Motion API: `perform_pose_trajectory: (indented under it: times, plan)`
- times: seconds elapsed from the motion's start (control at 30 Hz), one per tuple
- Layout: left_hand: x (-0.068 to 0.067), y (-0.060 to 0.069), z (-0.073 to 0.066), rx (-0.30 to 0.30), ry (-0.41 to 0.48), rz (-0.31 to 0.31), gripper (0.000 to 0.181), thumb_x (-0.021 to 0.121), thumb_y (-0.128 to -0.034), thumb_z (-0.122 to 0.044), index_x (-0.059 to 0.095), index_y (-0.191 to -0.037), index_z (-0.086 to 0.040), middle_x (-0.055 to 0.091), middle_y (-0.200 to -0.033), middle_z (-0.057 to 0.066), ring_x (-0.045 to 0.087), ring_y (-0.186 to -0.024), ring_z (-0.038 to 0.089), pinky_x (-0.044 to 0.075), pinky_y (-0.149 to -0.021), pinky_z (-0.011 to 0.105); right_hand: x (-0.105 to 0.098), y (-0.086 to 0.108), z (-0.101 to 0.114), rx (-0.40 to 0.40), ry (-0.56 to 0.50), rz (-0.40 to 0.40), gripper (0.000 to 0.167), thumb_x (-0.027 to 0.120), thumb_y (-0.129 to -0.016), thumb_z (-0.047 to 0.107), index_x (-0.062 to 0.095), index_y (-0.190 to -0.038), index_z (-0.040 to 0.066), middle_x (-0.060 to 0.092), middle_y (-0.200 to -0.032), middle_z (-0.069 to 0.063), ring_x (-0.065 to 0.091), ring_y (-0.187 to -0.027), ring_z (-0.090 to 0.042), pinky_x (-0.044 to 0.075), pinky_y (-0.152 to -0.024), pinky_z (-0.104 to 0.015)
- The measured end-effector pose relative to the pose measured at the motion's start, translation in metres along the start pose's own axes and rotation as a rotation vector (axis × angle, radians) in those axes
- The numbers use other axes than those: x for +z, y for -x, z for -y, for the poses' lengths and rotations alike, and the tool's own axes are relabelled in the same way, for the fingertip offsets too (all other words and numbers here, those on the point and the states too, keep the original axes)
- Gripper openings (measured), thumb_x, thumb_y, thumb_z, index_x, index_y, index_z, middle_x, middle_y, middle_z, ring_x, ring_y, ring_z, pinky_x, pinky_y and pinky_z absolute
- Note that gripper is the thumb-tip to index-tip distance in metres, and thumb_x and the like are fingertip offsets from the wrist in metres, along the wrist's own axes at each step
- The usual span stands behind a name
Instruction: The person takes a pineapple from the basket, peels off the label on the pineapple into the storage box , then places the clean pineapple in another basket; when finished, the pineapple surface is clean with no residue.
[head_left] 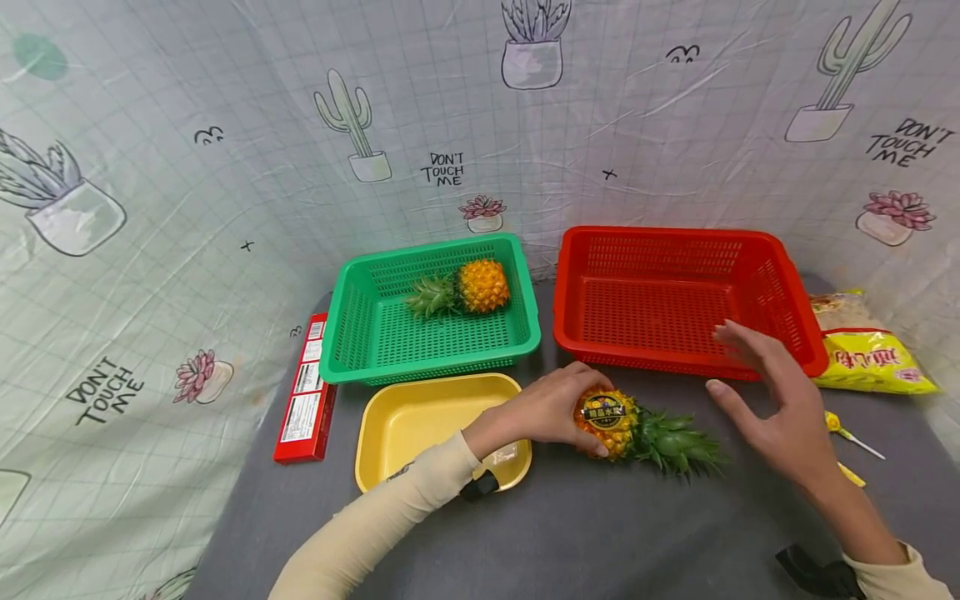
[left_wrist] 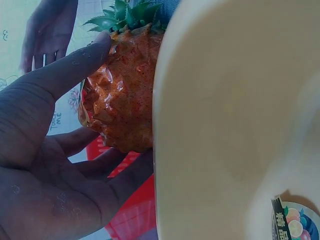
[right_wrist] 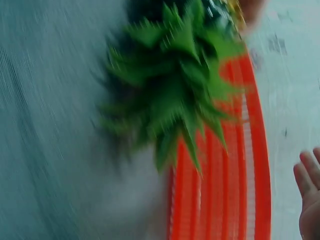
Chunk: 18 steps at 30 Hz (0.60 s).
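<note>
My left hand (head_left: 562,406) grips a small pineapple (head_left: 617,442) by its yellow-orange body, which carries a dark round label (head_left: 603,412). In the left wrist view, the thumb lies along one side of the fruit body (left_wrist: 127,92), with fingers on the other. Its green leafy crown (right_wrist: 170,95) points right, toward my right hand (head_left: 783,417). That hand is spread, thumb apart from the fingers, touching nothing, near the red basket's front edge. A second pineapple (head_left: 483,287) lies on its side inside the green basket (head_left: 431,367).
The red basket (head_left: 637,354) stands at the back right. A yellow tray (head_left: 405,417) sits left of the held pineapple, with a label (left_wrist: 297,225) in it. A red box (head_left: 303,412) lies far left. Right are a yellow bag (head_left: 873,358) and a lollipop (head_left: 834,422).
</note>
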<state>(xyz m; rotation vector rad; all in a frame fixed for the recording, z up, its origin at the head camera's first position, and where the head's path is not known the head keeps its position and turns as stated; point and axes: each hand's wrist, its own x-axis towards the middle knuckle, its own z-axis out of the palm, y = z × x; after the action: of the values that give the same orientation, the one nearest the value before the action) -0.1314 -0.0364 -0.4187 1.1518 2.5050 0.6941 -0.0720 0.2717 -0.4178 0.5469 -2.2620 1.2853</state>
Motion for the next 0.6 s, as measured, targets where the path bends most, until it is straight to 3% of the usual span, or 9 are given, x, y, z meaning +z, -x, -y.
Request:
perform_pose_trajectory:
  times: [0.33,0.47,0.6]
  plan:
    - [-0.001,0.001,0.0,-0.003,0.026,-0.012,0.077,0.095,-0.0792,-0.045,0.062,-0.142,-0.015,0.058,-0.129,0.0,0.055,-0.107,0.008,0.046,-0.089,0.019,0.036,0.016,-0.002,-0.133,-0.063,0.171,0.077,0.087,-0.082,-0.003,0.054,-0.152,0.0,0.065,-0.137,-0.017,0.061,-0.127,-0.021,0.039,-0.109,-0.022]
    - [-0.003,0.002,-0.001,-0.003,0.025,-0.021,0.075,0.095,-0.0792,-0.045,0.063,-0.14,-0.015,0.059,-0.128,-0.001,0.056,-0.107,0.008,0.046,-0.089,0.019,0.042,0.022,-0.005,-0.112,-0.056,0.216,0.079,0.086,-0.079,-0.007,0.056,-0.152,0.005,0.066,-0.137,-0.013,0.061,-0.126,-0.02,0.04,-0.107,-0.021]
    - [-0.004,0.004,0.0,0.0,0.02,-0.033,0.074,0.095,-0.0796,-0.045,0.064,-0.139,-0.015,0.06,-0.127,-0.001,0.056,-0.107,0.008,0.046,-0.088,0.019,0.045,0.027,-0.008,-0.039,-0.022,0.275,0.076,0.086,-0.083,-0.004,0.058,-0.151,0.013,0.064,-0.14,-0.003,0.061,-0.125,-0.017,0.043,-0.102,-0.019]
